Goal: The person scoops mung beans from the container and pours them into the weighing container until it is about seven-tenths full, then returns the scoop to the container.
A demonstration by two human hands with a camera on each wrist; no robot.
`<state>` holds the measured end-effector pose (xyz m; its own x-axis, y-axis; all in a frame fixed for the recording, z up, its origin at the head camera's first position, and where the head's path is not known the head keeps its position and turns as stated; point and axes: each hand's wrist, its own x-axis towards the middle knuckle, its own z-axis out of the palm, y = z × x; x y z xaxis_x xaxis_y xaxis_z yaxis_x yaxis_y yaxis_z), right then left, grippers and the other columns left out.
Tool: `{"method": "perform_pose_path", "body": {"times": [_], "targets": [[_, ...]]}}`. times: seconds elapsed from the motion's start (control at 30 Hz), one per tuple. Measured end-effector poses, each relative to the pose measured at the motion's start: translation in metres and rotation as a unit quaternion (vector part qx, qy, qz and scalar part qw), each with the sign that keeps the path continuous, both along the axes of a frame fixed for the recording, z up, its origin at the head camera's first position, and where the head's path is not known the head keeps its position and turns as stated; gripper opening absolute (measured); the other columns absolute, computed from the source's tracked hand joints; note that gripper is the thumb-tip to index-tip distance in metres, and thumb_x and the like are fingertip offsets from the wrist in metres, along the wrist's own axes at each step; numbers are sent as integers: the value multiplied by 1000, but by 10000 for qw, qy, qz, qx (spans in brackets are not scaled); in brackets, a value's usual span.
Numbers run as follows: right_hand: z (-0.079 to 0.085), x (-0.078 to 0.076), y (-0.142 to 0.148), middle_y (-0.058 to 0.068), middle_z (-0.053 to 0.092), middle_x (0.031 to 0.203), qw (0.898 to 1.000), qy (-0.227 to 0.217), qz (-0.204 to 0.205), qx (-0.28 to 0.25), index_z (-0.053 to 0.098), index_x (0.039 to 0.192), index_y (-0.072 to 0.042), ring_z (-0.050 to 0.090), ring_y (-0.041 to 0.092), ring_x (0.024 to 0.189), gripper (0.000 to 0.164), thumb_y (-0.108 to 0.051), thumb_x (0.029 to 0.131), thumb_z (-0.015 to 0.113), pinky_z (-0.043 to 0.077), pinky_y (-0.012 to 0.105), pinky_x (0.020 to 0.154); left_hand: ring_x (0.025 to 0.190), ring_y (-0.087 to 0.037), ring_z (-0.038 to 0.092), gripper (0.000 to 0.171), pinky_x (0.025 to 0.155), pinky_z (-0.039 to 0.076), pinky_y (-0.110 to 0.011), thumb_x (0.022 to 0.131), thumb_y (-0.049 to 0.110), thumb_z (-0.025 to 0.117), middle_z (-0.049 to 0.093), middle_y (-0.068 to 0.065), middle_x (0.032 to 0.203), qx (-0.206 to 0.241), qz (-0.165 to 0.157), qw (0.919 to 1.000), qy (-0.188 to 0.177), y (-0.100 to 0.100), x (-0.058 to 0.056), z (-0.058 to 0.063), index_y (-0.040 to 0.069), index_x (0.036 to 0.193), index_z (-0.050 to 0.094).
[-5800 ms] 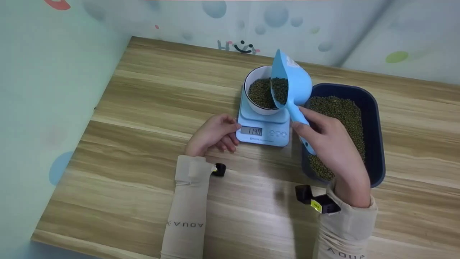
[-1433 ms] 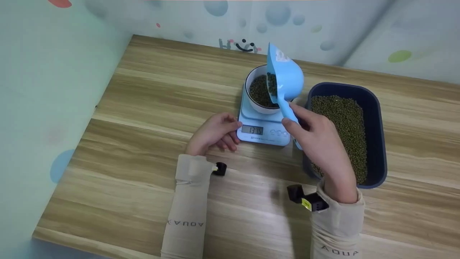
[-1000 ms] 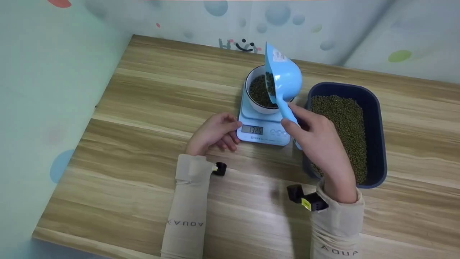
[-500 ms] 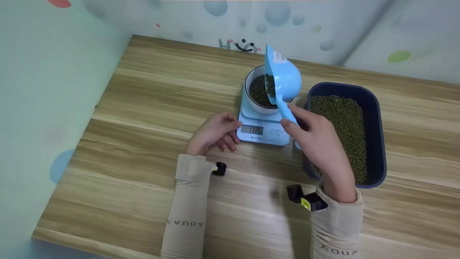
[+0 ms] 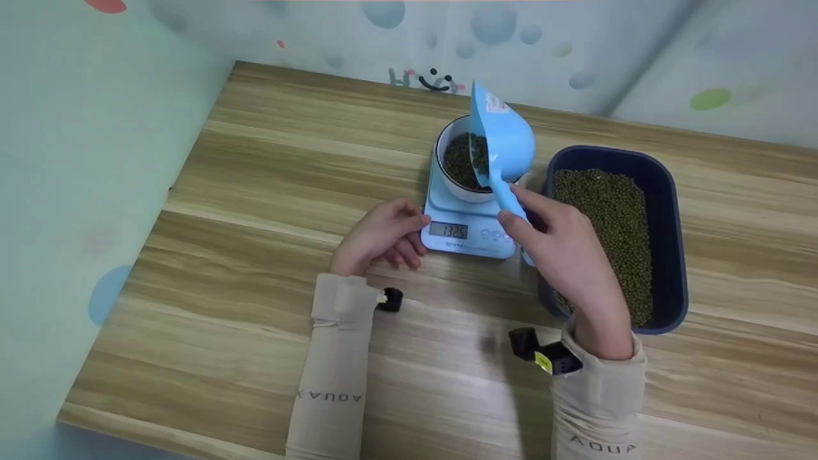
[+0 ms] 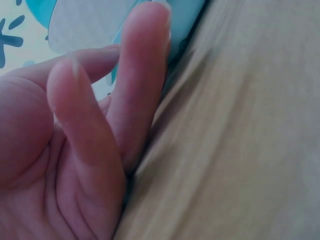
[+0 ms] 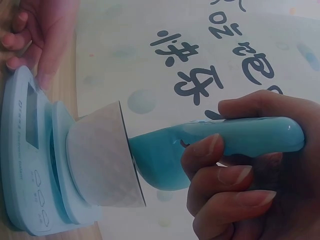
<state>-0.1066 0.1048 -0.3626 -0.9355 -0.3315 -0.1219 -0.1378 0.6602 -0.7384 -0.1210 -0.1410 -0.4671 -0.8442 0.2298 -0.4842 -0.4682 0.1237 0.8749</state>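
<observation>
My right hand [image 5: 562, 243] grips the handle of a light blue plastic scoop [image 5: 514, 140], tilted on its side over a white dark-rimmed bowl [image 5: 473, 193]. Small green beans, like mung beans, show inside the scoop's mouth and in the bowl. Under the bowl is a light blue digital kitchen scale [image 5: 470, 246], its display reading about 132.5. With relaxed fingers, my left hand [image 5: 380, 233] touches the scale's left edge beside the display. In the right wrist view the scoop [image 7: 165, 155] meets the bowl's rim, and my curled fingers [image 7: 220, 180] wrap its handle.
A dark blue rectangular tub [image 5: 671, 255] of the same beans stands right of the scale, partly beneath my right forearm. The wood-grain table [image 5: 255, 191] ends at a patterned wall [image 5: 307, 32] behind. Black cameras sit at both sleeve cuffs.
Since the oldest frame the scoop has moved left, tipped further over the bowl, and holds fewer beans. The reading rose from about 114. My left hand stays put; the last second shows little motion.
</observation>
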Motion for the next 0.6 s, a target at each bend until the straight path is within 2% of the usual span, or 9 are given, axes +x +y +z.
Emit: {"method": "perform_pose_path", "body": {"times": [0.13, 0.4, 0.6], "targets": [[0, 0, 0, 3, 61, 82, 10000, 11, -21, -42, 53, 128, -29, 53, 18, 68, 41, -46, 91, 49, 43, 31, 62, 57, -23, 65, 26, 42, 46, -27, 95, 25, 52, 65, -22, 83, 29, -69, 9999, 116, 1, 2, 6, 5, 111, 49], [0, 0, 0, 3, 61, 82, 10000, -54, -41, -39, 52, 129, -30, 53, 19, 68, 42, -47, 90, 49, 43, 32, 61, 56, -23, 65, 29, 40, 45, -27, 93, 30, 54, 66, -18, 80, 56, -5, 9998, 184, -1, -2, -11, 8, 110, 50], [0, 0, 0, 3, 61, 86, 9999, -98, -31, -62, 51, 130, -29, 52, 19, 71, 44, -48, 90, 49, 43, 32, 63, 56, -23, 65, 30, 40, 46, -26, 92, 32, 55, 66, -17, 80, 25, -4, 9998, 197, -1, -2, -13, 9, 110, 50]]}}
